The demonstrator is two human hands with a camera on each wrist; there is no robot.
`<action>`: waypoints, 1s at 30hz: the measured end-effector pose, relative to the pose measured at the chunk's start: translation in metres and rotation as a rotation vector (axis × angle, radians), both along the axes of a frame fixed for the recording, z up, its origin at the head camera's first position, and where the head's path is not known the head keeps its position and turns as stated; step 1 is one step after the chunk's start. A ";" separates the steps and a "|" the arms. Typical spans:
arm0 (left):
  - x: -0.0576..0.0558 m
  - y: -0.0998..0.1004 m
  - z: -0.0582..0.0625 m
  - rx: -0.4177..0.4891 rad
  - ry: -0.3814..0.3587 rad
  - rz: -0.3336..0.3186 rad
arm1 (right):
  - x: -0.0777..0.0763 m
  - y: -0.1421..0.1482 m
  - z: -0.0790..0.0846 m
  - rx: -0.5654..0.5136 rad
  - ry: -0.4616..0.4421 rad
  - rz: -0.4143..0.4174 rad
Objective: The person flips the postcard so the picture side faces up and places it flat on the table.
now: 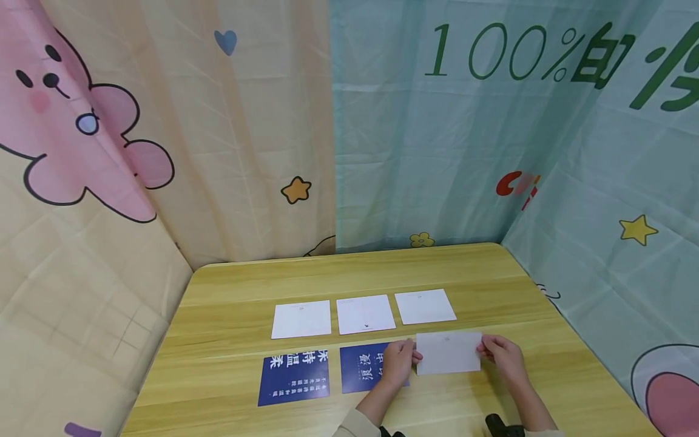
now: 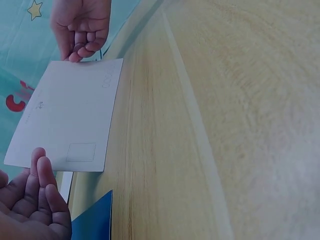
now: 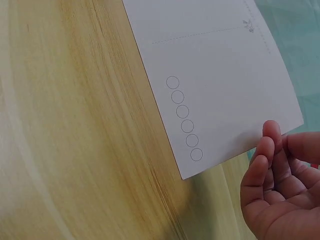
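Note:
A white postcard (image 1: pixel 449 353) is held above the table between both hands. My left hand (image 1: pixel 398 362) pinches its left edge, and my right hand (image 1: pixel 503 357) pinches the right edge. In the left wrist view the postcard's underside (image 2: pixel 70 105) carries a stamp box; the right wrist view shows a row of printed circles (image 3: pixel 182 111) near one end. Left of it lie two blue postcards with white lettering: one (image 1: pixel 295 382) fully in sight, the other (image 1: pixel 357 370) partly covered by my left hand. Behind them three white postcards (image 1: pixel 301 320) (image 1: pixel 366 314) (image 1: pixel 426 306) form a row.
The wooden table (image 1: pixel 229 291) has rounded far corners. Printed curtains hang close around it, a cream one (image 1: pixel 256 133) at the left and a light blue one (image 1: pixel 393 152) at the back and right. A black device (image 1: pixel 502 426) sits at my right wrist.

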State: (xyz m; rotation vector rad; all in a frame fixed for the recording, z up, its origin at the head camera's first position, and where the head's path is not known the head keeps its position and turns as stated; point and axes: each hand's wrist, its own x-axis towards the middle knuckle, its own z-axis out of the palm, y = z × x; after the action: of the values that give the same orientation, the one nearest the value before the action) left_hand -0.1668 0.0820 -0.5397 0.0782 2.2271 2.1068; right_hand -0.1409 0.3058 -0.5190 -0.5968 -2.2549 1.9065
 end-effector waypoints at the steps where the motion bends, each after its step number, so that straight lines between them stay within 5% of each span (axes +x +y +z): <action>1: 0.000 0.000 0.000 0.015 -0.001 -0.003 | 0.001 0.001 0.001 -0.011 -0.003 0.005; 30: 0.014 -0.008 0.004 0.085 -0.009 -0.075 | 0.029 0.011 0.008 -0.152 -0.088 0.099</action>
State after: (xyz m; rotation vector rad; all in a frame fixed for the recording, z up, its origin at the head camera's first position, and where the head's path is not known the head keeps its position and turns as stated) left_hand -0.1533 0.0740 -0.5358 0.1534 2.0944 2.1577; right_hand -0.1119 0.3166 -0.5109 -0.6096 -2.2451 2.1551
